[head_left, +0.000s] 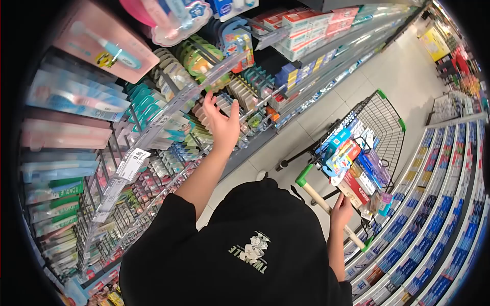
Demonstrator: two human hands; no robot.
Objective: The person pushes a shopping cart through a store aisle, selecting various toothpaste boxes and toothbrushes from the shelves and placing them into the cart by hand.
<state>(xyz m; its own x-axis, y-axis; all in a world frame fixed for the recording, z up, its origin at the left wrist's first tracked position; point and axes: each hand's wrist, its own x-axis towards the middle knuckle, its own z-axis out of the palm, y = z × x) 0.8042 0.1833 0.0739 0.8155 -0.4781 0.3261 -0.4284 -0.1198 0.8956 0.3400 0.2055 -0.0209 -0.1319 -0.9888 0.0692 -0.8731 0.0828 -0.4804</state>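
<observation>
My left hand (222, 121) reaches up to a shelf hook rack, its fingers spread and holding nothing. The fingertips are close to a green round blister pack (208, 60) hanging on a hook; whether they touch it I cannot tell. Beside it hang teal packs (140, 102) and a blue-and-red cartoon-shaped pack (240, 45). My right hand (341, 213) is closed round the pale handle (319, 198) of a shopping cart (380, 120). Just ahead of this hand, a red-and-white box (354, 187) lies in the cart among blue and purple packs (375, 167) and a cartoon-shaped pack (343, 159).
On the left, rows of hooks carry toothbrush packs (71, 94) and price tags (133, 162). Toothpaste boxes (306, 33) are stacked on the far shelf. To the right, a curved-looking shelf (434, 204) holds many small boxes. The tiled aisle floor (408, 66) runs beyond the cart.
</observation>
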